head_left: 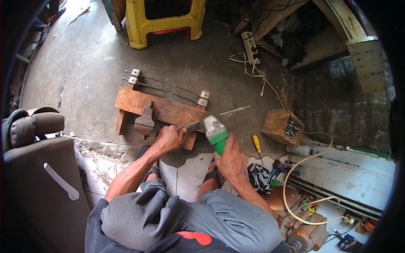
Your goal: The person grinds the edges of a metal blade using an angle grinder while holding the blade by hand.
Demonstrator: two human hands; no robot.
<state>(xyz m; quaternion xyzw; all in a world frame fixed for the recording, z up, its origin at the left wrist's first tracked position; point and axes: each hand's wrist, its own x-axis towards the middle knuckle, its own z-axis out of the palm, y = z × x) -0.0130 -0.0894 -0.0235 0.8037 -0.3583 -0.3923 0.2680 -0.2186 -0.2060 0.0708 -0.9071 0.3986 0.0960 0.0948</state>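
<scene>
My right hand (231, 161) is wrapped around a green angle grinder (218, 142), whose grey metal head points up and away from me. Beneath the grinder head, a long narrow metal blade (235, 112) sticks out to the right, and the head hides part of it. The fingers of my left hand (169, 138) are closed on the near end of this blade, at the edge of a low wooden bench (175, 113). Just left of that hand, a small metal vise (144, 123) is fixed to the bench. Whether the grinder touches the blade cannot be made out.
Metal clamps with rods (203, 99) stand on the bench ends. A yellow stool (168, 23) is ahead. Rightward lie a power strip (250, 47), a wooden box (276, 122) of metal parts, a yellow screwdriver (256, 144) and a looping cable (285, 189). A padded chair (38, 181) stands left.
</scene>
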